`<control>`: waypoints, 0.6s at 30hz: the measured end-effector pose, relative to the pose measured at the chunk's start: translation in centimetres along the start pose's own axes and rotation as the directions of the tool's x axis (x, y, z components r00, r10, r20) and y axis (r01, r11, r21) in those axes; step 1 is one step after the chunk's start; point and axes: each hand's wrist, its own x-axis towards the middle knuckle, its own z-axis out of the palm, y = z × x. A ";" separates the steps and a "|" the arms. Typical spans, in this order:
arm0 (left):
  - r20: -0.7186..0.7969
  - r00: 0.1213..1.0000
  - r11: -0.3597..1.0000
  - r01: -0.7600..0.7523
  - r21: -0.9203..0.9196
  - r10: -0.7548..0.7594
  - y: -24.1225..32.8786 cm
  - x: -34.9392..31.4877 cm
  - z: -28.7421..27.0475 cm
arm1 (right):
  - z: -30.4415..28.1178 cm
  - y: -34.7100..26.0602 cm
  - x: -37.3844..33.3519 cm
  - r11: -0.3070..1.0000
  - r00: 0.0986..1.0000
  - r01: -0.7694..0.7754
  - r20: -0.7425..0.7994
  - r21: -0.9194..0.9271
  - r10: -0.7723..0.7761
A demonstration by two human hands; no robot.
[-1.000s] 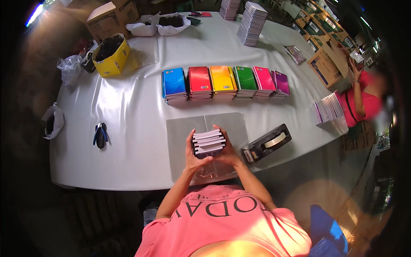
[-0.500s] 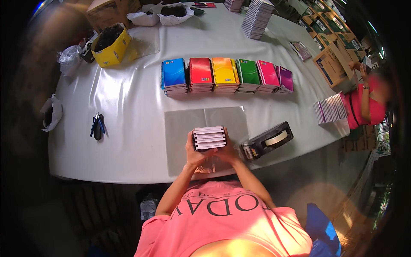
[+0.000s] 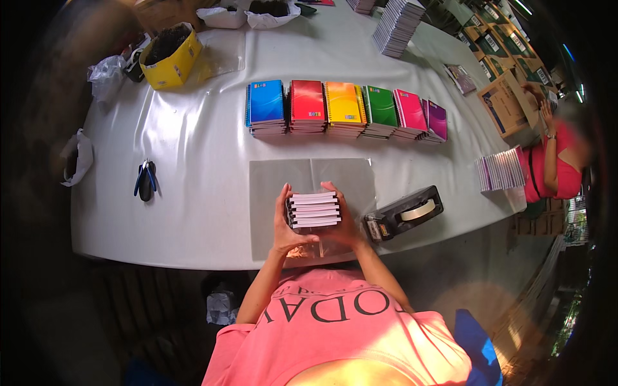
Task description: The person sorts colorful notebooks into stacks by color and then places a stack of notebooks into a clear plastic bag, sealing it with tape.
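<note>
Both my hands hold a small stack of spiral notebooks upright on its edge, with a clear plastic bag around its lower part. My left hand grips the left side and my right hand the right side. The stack stands on a grey plastic sheet near the front edge of the white table. Beyond the sheet lies a row of notebook piles in blue, red, yellow, green, pink and purple.
A black tape dispenser sits just right of my hands. Blue-handled pliers lie at the left. A yellow box stands at the back left, a tall notebook stack at the back. Another person in red works at the right.
The stack of notebooks has turned slightly and come to stand squarer between my hands. My hands remain at the same spot on the grey sheet.
</note>
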 end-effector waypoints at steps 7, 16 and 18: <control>0.050 0.998 0.985 0.026 0.169 -0.034 0.2 0.1 1.0 | -0.3 -0.6 -1.0 0.996 0.993 -0.087 0.077 0.021 0.086; 0.019 0.998 0.994 0.052 0.098 -0.054 -1.4 -0.1 0.3 | 0.4 -12.0 -0.5 0.464 0.963 0.260 0.190 -0.847 -0.194; 0.030 0.998 0.995 0.061 0.084 -0.063 -1.9 -0.1 0.4 | 2.0 -11.1 -0.3 0.085 0.918 0.326 0.337 -0.941 0.210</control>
